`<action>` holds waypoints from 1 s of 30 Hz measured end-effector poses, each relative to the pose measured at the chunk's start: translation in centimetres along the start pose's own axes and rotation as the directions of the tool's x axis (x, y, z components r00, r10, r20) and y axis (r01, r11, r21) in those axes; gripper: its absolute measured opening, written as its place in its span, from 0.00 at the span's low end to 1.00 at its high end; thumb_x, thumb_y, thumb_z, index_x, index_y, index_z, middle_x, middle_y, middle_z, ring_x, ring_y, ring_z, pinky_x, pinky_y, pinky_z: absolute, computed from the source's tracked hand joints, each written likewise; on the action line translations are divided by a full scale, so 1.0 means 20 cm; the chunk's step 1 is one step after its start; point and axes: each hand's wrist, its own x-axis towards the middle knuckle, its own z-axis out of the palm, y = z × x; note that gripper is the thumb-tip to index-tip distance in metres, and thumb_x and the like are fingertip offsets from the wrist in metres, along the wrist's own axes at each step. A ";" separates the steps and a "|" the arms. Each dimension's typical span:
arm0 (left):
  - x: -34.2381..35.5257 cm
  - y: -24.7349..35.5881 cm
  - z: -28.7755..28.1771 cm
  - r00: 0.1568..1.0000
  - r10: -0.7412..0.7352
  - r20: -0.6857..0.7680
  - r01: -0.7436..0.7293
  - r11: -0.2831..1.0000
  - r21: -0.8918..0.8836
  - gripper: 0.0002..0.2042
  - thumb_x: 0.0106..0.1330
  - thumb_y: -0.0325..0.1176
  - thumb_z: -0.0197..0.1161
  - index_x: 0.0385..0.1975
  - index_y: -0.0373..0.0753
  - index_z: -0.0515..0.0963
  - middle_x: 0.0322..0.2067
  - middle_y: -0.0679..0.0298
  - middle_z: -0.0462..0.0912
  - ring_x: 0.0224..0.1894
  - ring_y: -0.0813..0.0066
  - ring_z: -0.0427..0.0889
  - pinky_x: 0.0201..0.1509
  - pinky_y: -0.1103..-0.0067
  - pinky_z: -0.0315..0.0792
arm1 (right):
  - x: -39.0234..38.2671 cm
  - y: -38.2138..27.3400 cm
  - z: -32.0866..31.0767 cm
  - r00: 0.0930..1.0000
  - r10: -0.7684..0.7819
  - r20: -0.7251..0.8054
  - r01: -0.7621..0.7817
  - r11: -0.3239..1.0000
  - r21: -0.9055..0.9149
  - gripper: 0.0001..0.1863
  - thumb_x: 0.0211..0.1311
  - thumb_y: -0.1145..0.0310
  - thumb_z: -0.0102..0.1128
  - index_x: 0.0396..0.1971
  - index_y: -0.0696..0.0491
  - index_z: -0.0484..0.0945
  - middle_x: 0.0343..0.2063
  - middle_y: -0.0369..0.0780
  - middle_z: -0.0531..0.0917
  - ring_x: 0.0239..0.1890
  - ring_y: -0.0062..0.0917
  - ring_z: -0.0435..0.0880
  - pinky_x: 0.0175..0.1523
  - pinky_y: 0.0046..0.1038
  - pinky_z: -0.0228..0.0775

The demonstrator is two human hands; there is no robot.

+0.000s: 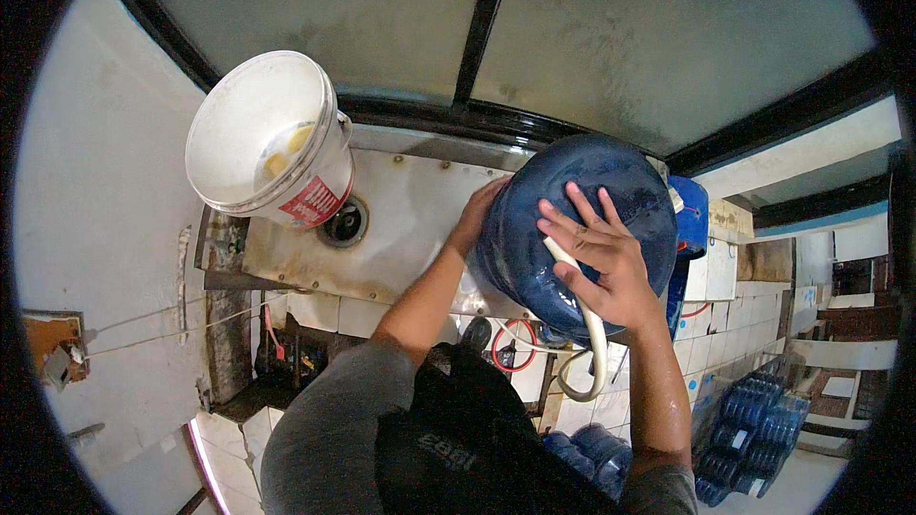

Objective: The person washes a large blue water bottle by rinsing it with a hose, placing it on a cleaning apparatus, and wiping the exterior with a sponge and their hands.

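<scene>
A large dark-blue water jug (534, 181) lies tipped over the metal counter, its wet round base turned up toward me. Against its left side rests my left hand (474, 216), gripping the jug with the fingertips partly hidden behind it. My right hand (606, 262) lies over the base with its fingers spread. Between its thumb and fingers it holds a pale hose (593, 339), whose end pokes out on the left. From there the hose runs down off the jug and curls below. The jug's neck is out of sight.
On the left a white bucket (253, 114) with yellow pieces inside stands beside a round drain (344, 221) in the stained metal counter (410, 229). Dark-framed frosted panels (668, 48) rise behind. Several blue jugs (749, 429) are on the tiled floor at lower right; a blue container (689, 215) is beyond the jug.
</scene>
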 end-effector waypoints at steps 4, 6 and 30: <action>0.04 0.46 0.36 0.821 -0.552 0.147 0.571 0.788 -0.231 0.19 0.76 0.43 0.51 0.55 0.37 0.81 0.50 0.58 0.86 0.48 0.69 0.86 0.59 0.73 0.78 | 0.01 0.00 0.00 0.996 0.068 -0.055 -0.068 0.998 -0.004 0.26 0.62 0.66 0.63 0.62 0.45 0.79 0.67 0.36 0.76 0.76 0.40 0.64 0.80 0.51 0.41; -0.01 0.41 0.33 0.909 -0.368 0.193 0.414 0.846 -0.336 0.22 0.76 0.45 0.51 0.58 0.36 0.79 0.54 0.57 0.84 0.53 0.69 0.84 0.63 0.72 0.75 | 0.00 0.01 0.00 0.993 0.094 -0.070 -0.093 0.996 0.015 0.26 0.63 0.67 0.62 0.63 0.46 0.79 0.67 0.35 0.77 0.75 0.39 0.64 0.79 0.51 0.42; -0.40 0.28 0.53 0.762 0.641 -0.088 -0.500 0.669 0.550 0.37 0.79 0.61 0.38 0.72 0.33 0.63 0.69 0.53 0.69 0.72 0.63 0.67 0.76 0.71 0.56 | 0.03 -0.01 0.02 0.987 0.134 -0.089 -0.134 0.991 0.010 0.26 0.67 0.66 0.59 0.66 0.47 0.76 0.69 0.36 0.74 0.76 0.38 0.64 0.79 0.50 0.42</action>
